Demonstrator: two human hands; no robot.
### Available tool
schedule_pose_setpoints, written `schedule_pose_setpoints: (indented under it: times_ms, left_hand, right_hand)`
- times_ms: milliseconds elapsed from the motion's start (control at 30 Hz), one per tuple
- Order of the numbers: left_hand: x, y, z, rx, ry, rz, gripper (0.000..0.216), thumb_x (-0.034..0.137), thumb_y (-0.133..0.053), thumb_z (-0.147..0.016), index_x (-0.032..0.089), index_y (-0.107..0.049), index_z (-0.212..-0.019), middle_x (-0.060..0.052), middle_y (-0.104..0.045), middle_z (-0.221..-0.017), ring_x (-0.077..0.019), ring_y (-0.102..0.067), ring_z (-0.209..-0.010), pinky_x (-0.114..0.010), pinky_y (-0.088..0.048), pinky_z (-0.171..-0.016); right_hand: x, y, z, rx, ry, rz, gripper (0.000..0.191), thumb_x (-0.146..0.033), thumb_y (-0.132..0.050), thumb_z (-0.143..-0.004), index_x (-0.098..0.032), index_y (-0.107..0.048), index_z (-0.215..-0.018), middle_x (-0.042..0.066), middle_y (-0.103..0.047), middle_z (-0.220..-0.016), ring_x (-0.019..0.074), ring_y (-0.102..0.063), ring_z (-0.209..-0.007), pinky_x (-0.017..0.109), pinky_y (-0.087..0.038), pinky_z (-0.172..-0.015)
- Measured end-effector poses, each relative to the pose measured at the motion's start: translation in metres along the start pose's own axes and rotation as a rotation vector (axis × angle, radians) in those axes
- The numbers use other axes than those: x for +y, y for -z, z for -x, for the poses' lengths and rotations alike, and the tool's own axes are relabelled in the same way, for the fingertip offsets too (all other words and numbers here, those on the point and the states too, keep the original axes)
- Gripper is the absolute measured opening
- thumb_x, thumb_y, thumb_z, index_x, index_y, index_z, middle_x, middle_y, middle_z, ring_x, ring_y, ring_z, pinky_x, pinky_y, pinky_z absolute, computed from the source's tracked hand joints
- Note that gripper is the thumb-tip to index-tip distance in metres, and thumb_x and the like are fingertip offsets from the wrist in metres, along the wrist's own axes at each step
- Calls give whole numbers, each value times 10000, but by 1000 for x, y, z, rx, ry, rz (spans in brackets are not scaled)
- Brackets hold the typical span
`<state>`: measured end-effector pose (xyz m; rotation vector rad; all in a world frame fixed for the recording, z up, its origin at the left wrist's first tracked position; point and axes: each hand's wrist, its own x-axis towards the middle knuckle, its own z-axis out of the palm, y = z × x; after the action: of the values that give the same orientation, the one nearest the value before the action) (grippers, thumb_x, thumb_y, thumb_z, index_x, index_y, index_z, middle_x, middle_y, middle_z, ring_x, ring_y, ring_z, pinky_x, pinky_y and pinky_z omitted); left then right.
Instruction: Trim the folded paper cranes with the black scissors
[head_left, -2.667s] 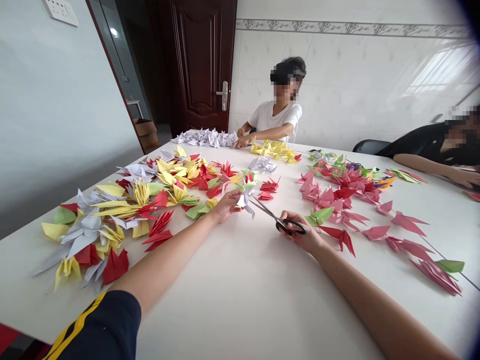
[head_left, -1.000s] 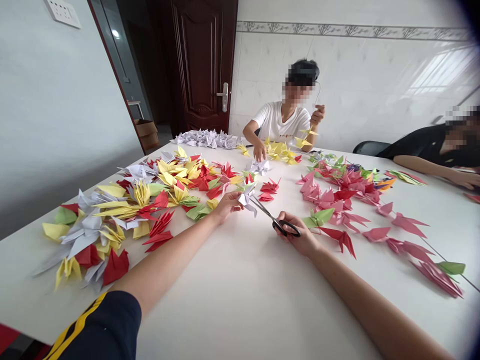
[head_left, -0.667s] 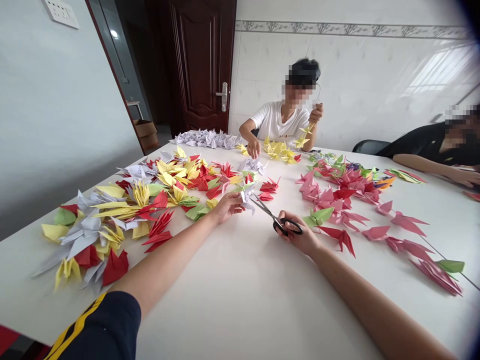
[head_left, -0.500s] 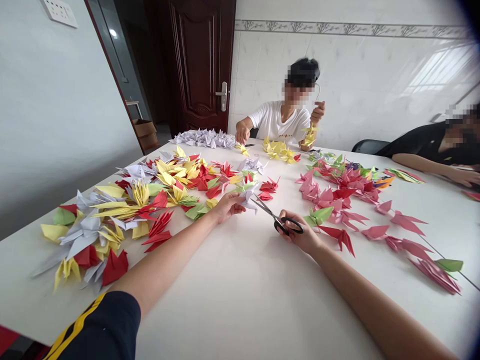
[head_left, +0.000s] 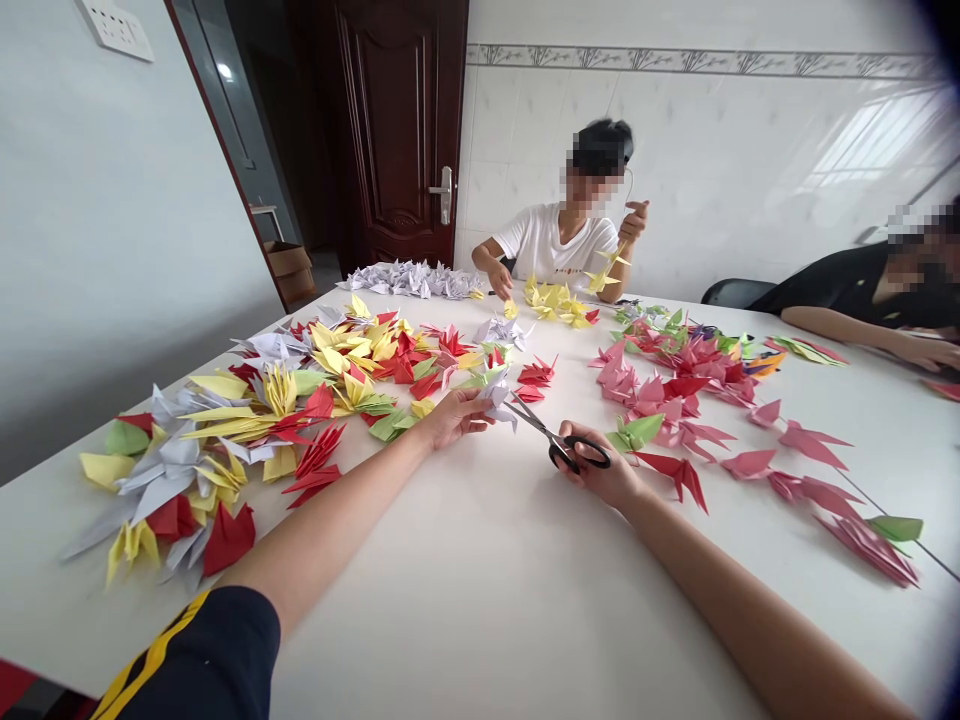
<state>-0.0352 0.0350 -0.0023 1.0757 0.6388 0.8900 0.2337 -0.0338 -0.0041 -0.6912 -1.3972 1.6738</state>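
My left hand (head_left: 452, 417) pinches a white folded paper crane (head_left: 499, 405) just above the white table (head_left: 480, 600). My right hand (head_left: 606, 475) grips black-handled scissors (head_left: 562, 445), fingers through the loops. The blades point up-left and their tips reach the white crane. A green folded piece (head_left: 637, 432) lies just right of the scissor handles.
A heap of yellow, red, white and green paper cranes (head_left: 277, 400) covers the table's left side. Pink and red cranes (head_left: 690, 390) trail along the right. A person in a white shirt (head_left: 559, 245) sits at the far end holding up yellow cranes; another person's arm (head_left: 862, 325) rests at far right.
My hands have stayed almost in place, with the scissor tips working at the white crane. The person at the far end sat up, raised one hand with strung yellow cranes, and moved the other along the table.
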Motion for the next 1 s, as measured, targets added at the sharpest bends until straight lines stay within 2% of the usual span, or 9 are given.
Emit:
schedule_pose_setpoints:
  times_ms: [133,300,467,600,700,800,900,1000]
  left_hand:
    - [1,1,-1,45,-4,50,404,358,-872,-652,146,-649,-914,-23,-664,-814,-116,-641,-719,-216,-476,-638]
    - [1,0,-3,174,-59,36,490,387,-896,-569,158,-637,-917,-14,-670,-806,-116,-635,-649,-227,-480,-627]
    - [-1,-3,-1,180,-123,-46,480,392,-882,-591,160,-676,-957,-37,-686,-906,-139,-653,-756,-261,-503,-718]
    - [0,-9,0,283,-231,-127,405,355,-892,-534,163,-678,-819,-7,-648,-816,-145,-623,-765,-280,-511,-724]
    - [10,-22,4,311,-378,-225,351,326,-895,-514,156,-673,-727,-8,-634,-773,-143,-595,-738,-291,-512,-728]
    - [24,-42,13,240,-530,-325,264,299,-857,-605,170,-700,-773,-35,-666,-843,-171,-616,-813,-304,-512,-762]
    - [38,-63,25,204,-614,-376,178,276,-805,-681,191,-677,-770,-46,-672,-865,-198,-628,-877,-314,-506,-765]
    - [50,-79,35,251,-651,-407,171,289,-778,-694,198,-634,-714,-67,-670,-940,-230,-619,-960,-328,-498,-762]
  right_hand:
    - [-2,1,0,51,24,-35,418,-558,-714,-735,-226,-466,-797,-10,-557,-607,90,-347,-415,271,-184,-458]
    - [3,4,-3,164,58,-48,420,-558,-696,-755,-240,-421,-773,-16,-535,-603,105,-331,-430,281,-184,-454]
    - [8,4,-6,154,72,-66,401,-533,-687,-785,-236,-418,-779,-14,-560,-628,99,-370,-426,270,-201,-452]
    - [9,4,-7,151,79,-78,400,-527,-683,-793,-235,-411,-771,-13,-555,-628,101,-369,-429,262,-194,-435]
    - [9,3,-7,145,80,-85,399,-516,-683,-799,-229,-410,-753,-14,-554,-622,98,-372,-428,266,-203,-445]
    - [9,3,-7,145,74,-100,382,-494,-691,-801,-225,-425,-753,-15,-553,-610,96,-371,-423,270,-202,-459]
    - [8,4,-7,146,65,-111,366,-485,-686,-810,-223,-437,-755,-10,-564,-614,100,-385,-422,271,-202,-461]
    - [8,6,-8,128,67,-120,365,-487,-681,-818,-220,-442,-749,-10,-567,-617,97,-394,-419,270,-217,-459]
